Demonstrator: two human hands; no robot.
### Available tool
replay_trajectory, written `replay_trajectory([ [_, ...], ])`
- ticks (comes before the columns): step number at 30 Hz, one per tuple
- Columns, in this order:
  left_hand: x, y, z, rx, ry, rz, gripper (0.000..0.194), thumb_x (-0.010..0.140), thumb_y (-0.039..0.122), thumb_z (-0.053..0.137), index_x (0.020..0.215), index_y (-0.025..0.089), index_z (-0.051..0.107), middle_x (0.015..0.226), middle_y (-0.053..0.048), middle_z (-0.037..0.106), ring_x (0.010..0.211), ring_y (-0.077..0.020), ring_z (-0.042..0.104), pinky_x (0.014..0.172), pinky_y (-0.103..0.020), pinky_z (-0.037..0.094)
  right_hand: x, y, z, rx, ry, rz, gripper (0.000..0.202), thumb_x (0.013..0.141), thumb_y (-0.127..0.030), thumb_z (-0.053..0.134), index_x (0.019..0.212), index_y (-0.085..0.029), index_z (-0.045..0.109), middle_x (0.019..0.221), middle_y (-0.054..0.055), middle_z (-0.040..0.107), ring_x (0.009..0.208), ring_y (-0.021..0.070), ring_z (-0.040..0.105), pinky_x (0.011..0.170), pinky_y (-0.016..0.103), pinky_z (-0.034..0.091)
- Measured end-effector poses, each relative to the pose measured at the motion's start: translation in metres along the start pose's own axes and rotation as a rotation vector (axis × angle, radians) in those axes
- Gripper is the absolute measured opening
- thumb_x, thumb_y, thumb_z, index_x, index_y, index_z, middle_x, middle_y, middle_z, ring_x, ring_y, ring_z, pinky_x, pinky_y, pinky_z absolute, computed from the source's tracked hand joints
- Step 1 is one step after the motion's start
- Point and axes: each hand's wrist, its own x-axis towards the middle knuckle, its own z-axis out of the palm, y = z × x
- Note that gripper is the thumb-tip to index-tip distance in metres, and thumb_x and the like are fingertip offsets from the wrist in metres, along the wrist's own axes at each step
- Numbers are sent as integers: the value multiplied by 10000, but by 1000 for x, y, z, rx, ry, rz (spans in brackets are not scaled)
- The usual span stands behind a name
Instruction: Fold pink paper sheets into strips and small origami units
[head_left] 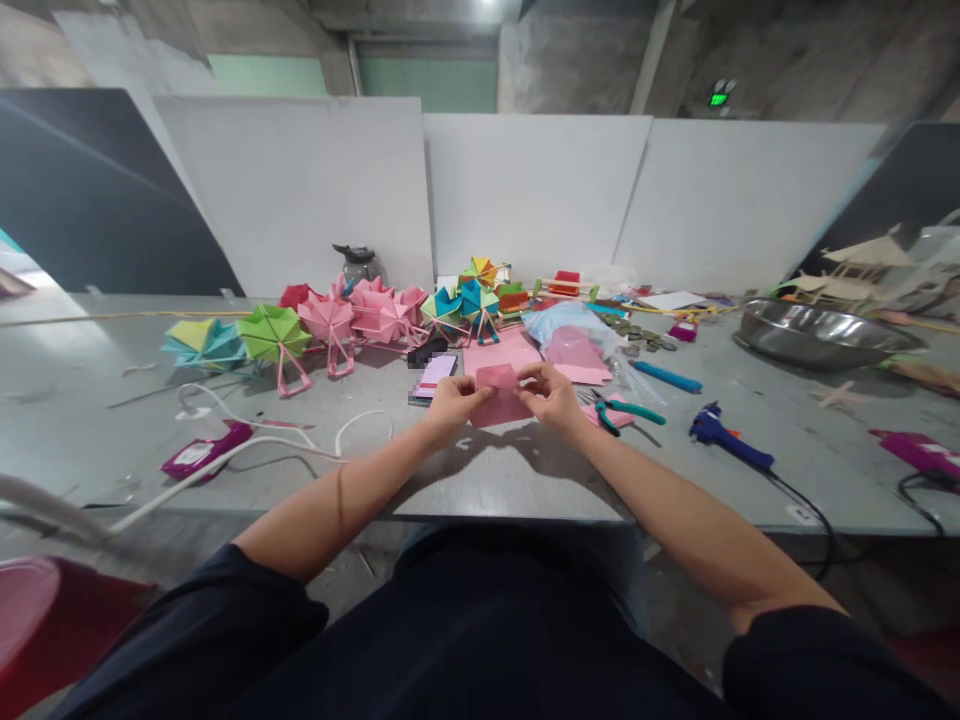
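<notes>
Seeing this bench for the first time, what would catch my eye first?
Probably the colourful folded-paper shapes, crowded along the left and middle of the table. Next, the pink paper held between the left hand and right hand. Over on the right, a shiny metal bowl sits farther back than a blue glue gun.

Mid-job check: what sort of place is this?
Probably a craft workshop: colorful folded-paper models, teal-handled pliers and what looks like a blue glue gun share one long gray table.
</notes>
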Motion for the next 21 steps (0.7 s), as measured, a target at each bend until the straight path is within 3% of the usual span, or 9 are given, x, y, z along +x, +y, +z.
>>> replay_trajectory([
  [4,1,-1,1,41,-81,63,413,744,494,937,774,143,722,730,-32,705,660,-139,625,618,-257,473,2,-2,-2,50,-133,68,348,753,-469,853,939,-230,681,876,31,729,770,202,674,717,334,555],
  [8,-3,2,6,45,-40,89,390,745,420,895,951,155,698,823,-40,754,723,-157,682,677,-260,505,5,-3,1,74,-117,98,312,730,-458,827,888,-221,701,841,38,757,760,201,662,718,334,560],
  [11,-7,5,10,-12,29,74,604,724,350,891,1222,202,585,861,-26,782,708,-164,706,669,-257,519,6,-3,1,87,-87,115,259,717,-428,812,824,-229,687,809,31,750,713,185,635,690,328,555],
  [13,-9,6,11,-23,29,91,668,733,341,880,1286,222,524,821,0,771,633,-140,663,620,-232,480,6,-3,0,102,-85,124,237,707,-411,803,817,-233,691,806,28,748,692,177,626,666,325,553],
  [16,-10,6,11,0,7,139,540,758,377,864,1188,212,581,759,25,727,578,-104,583,579,-210,421,7,-3,-3,107,-88,132,207,697,-386,776,829,-239,712,802,25,749,696,183,634,649,325,555],
  [21,-6,5,9,23,11,171,244,750,349,822,864,176,693,741,-2,688,650,-115,598,589,-215,437,9,-3,-8,102,-91,138,167,681,-364,756,787,-239,725,779,25,742,723,194,664,669,327,553],
])
